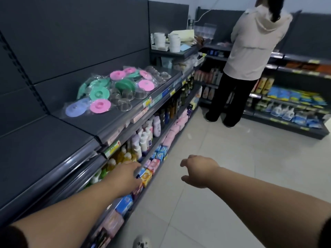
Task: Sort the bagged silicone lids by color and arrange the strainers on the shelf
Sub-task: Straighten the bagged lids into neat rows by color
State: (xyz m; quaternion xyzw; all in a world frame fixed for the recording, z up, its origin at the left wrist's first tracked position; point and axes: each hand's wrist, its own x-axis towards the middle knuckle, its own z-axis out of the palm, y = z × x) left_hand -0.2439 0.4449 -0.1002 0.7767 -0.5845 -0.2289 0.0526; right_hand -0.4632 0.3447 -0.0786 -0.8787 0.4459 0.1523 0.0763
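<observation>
The left hand (129, 174) and right hand (195, 171) reach out loose-fingered, holding nothing. Bagged lids (100, 93) and strainers (125, 100) lie heaped at eleven o'clock on the shelf (84, 122). They look slippery, so a hasty grab could sweep some off its edge.

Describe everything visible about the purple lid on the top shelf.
The purple lid is a flat round disc, lavender and rubbery-looking, with a raised ring at its centre, inside a clear crinkled bag. It lies flat on the dark top shelf, at the near end of the pile, close beside a pink lid.
</observation>
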